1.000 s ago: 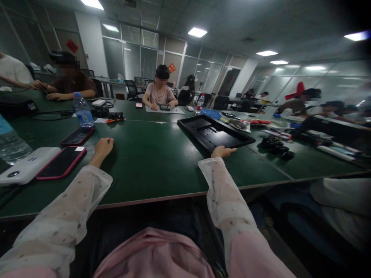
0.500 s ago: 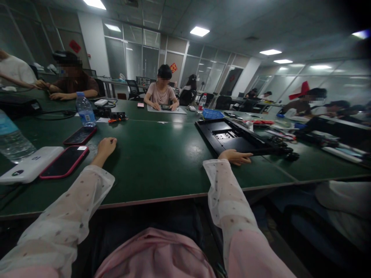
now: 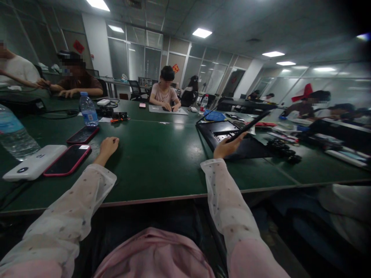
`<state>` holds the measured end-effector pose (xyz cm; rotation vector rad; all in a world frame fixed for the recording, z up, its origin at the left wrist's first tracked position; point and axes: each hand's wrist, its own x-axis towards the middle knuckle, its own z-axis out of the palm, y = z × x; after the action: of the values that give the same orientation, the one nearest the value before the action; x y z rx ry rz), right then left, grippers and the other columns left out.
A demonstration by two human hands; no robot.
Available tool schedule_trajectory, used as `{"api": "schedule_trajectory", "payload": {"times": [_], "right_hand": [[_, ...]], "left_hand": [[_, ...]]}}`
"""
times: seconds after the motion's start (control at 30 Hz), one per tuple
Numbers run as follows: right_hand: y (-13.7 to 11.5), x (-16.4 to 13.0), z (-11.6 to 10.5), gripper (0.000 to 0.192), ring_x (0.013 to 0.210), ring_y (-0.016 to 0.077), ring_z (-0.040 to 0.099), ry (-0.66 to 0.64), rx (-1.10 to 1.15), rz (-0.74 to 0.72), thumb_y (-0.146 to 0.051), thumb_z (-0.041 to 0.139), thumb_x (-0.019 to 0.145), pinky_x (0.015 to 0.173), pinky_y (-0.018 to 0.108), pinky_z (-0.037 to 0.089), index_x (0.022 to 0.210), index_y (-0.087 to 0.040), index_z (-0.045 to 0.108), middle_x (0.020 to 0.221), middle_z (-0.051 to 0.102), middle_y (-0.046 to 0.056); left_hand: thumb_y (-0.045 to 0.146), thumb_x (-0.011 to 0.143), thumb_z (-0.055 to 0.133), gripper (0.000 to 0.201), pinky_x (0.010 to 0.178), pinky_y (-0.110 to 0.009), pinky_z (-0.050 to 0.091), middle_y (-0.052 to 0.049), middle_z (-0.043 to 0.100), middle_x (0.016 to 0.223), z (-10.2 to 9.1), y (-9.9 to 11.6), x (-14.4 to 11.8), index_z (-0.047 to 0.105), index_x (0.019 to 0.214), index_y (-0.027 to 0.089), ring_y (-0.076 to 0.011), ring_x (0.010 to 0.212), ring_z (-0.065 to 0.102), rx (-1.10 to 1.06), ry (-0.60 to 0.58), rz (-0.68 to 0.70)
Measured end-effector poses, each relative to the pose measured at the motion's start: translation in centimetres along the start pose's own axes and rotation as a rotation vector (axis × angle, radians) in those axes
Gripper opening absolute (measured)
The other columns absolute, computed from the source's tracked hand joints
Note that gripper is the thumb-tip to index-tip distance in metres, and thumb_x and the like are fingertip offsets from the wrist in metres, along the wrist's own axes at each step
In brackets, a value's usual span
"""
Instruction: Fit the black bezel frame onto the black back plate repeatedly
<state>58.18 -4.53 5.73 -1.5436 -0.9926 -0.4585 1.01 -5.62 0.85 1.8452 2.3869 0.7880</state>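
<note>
My right hand (image 3: 227, 146) grips the near corner of a flat black panel (image 3: 223, 133) and holds its right side tilted up off the green table (image 3: 156, 162); the raised edge (image 3: 252, 123) points up and to the right. My left hand (image 3: 108, 146) rests as a loose fist on the table, holding nothing, just right of a red-cased phone (image 3: 67, 160). Both arms wear sheer white dotted sleeves.
A white power bank (image 3: 34, 167), a second phone (image 3: 82, 135) and two water bottles (image 3: 88, 111) lie at the left. Black round parts (image 3: 282, 148) sit right of the panel, a blue tray (image 3: 213, 115) behind it. Several people work at the far and side tables.
My right hand has pulled the black panel nearer and turned it, then lifted its right side off the table. My left hand has stayed where it was.
</note>
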Motion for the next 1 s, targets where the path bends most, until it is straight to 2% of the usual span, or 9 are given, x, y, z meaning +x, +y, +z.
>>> {"api": "schedule_trajectory", "payload": {"times": [0.17,0.27,0.37,0.5,0.57,0.73,0.8,0.9,1.0], "right_hand": [[-2.7,-1.3,1.4,0.066,0.143,0.0343,0.056,-0.149,0.138,-0.266,-0.029,0.034,0.104,0.121,0.055,0.044,0.167,-0.011,0.037,0.151,0.058,0.025],[-3.8,-1.9,1.4,0.065,0.137,0.0341,0.062,-0.174,0.167,-0.323,-0.036,0.032,0.107,0.118,0.053,0.048,0.167,-0.012,0.038,0.149,0.060,0.025],[-4.5,-2.6,1.1,0.067,0.126,0.0315,0.070,-0.189,0.181,-0.274,-0.038,0.026,0.109,0.112,0.049,0.053,0.172,-0.015,0.029,0.142,0.065,0.022],[-4.7,-3.2,1.3,0.071,0.105,0.0296,0.076,-0.280,0.192,-0.176,-0.038,0.022,0.110,0.102,0.045,0.057,0.174,-0.010,0.016,0.114,0.074,0.019],[-4.6,-3.4,1.7,0.072,0.100,0.0294,0.076,-0.324,0.196,-0.153,-0.039,0.021,0.110,0.101,0.044,0.056,0.175,-0.009,0.014,0.107,0.074,0.017],[-3.8,-3.7,3.0,0.079,0.098,0.0320,0.076,-0.334,0.156,-0.076,-0.046,0.026,0.110,0.100,0.047,0.055,0.175,-0.007,0.003,0.108,0.072,0.018],[-3.2,-3.7,3.4,0.079,0.098,0.0331,0.076,-0.356,0.140,-0.055,-0.044,0.029,0.109,0.100,0.050,0.055,0.175,-0.006,0.006,0.104,0.073,0.017],[-2.2,-3.6,4.1,0.074,0.100,0.0352,0.075,-0.426,0.097,-0.021,-0.041,0.029,0.108,0.102,0.053,0.054,0.174,-0.008,0.019,0.101,0.075,0.017],[-1.1,-3.3,4.7,0.069,0.114,0.0377,0.072,-0.473,0.064,0.012,-0.040,0.036,0.105,0.110,0.058,0.050,0.168,-0.011,0.037,0.119,0.075,0.021]], "left_hand": [[0.035,0.105,0.043,0.050,0.108,-0.042,0.051,-0.022,0.073,0.134,0.3,-0.3,0.1,0.078,0.131,0.010,-0.0356,0.127,0.067,-0.031,0.020,0.017],[0.034,0.105,0.044,0.049,0.110,-0.045,0.050,-0.024,0.072,0.135,0.3,-0.2,0.1,0.077,0.131,0.007,-0.0377,0.128,0.066,-0.090,0.032,0.015],[0.034,0.106,0.045,0.051,0.112,-0.047,0.048,-0.024,0.072,0.133,0.1,0.1,0.0,0.069,0.142,0.006,-0.0365,0.128,0.066,-0.196,0.125,0.041],[0.045,0.105,0.054,0.066,0.109,-0.046,0.051,-0.023,0.065,0.141,-0.2,0.8,-0.1,0.047,0.160,0.010,-0.0324,0.119,0.071,-0.366,0.310,0.063],[0.048,0.106,0.053,0.066,0.106,-0.046,0.053,-0.024,0.063,0.143,-0.3,1.1,-0.2,0.044,0.159,0.010,-0.0313,0.112,0.073,-0.433,0.358,0.065],[0.041,0.111,0.033,0.054,0.096,-0.049,0.056,-0.024,0.072,0.120,-0.9,2.3,-1.0,0.047,0.148,0.005,-0.0308,0.088,0.075,-0.487,0.375,0.084],[0.040,0.111,0.034,0.053,0.096,-0.049,0.056,-0.024,0.071,0.123,-1.3,2.7,-1.4,0.047,0.149,0.006,-0.0333,0.095,0.075,-0.454,0.389,0.110],[0.040,0.108,0.042,0.049,0.103,-0.049,0.054,-0.023,0.067,0.133,-1.6,3.2,-1.9,0.055,0.146,0.012,-0.0369,0.118,0.070,-0.357,0.414,0.147],[0.042,0.104,0.051,0.045,0.109,-0.049,0.051,-0.022,0.066,0.136,-1.7,3.4,-2.1,0.068,0.135,0.014,-0.0378,0.128,0.064,-0.246,0.424,0.166]]}}
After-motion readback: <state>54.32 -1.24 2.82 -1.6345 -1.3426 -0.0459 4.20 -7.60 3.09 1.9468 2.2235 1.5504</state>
